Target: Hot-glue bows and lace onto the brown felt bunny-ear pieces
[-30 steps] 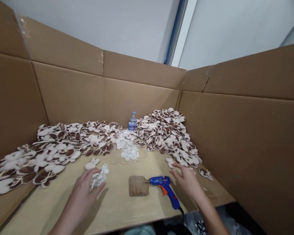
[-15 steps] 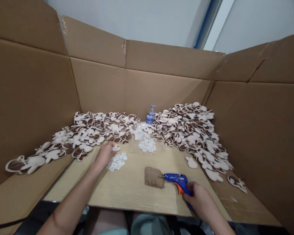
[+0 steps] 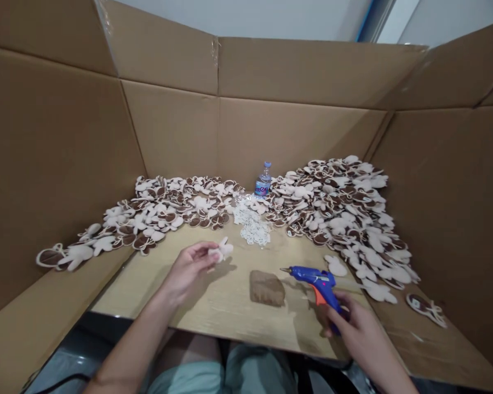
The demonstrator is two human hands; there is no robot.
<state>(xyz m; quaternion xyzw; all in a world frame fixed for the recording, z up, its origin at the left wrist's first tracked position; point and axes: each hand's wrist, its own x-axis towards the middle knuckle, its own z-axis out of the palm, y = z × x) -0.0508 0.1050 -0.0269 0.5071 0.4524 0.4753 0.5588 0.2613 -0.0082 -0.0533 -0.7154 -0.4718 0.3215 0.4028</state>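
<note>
My left hand (image 3: 191, 268) pinches a small white felt cutout with ear-like lobes (image 3: 225, 250) above the board. My right hand (image 3: 353, 320) grips a blue hot glue gun (image 3: 314, 275) by its handle, near the orange trigger. The nozzle points left, raised above a brown fabric pad (image 3: 267, 288) and apart from it. Past my left hand lies a pile of small white printed tags (image 3: 254, 231) on clear plastic. A single white bunny-shaped felt piece (image 3: 336, 266) rests behind the glue gun.
Heaps of brown and white bunny-shaped pieces with cord bows lie at left (image 3: 160, 210) and right (image 3: 349, 219). A water bottle (image 3: 263, 183) stands at the back. Cardboard walls (image 3: 304, 131) enclose the work board (image 3: 156, 284). One finished-looking piece (image 3: 425, 310) lies far right.
My left hand has lifted the felt cutout and come toward the middle. The glue gun has risen off the brown pad, its nozzle now clear of it. The view has shifted.
</note>
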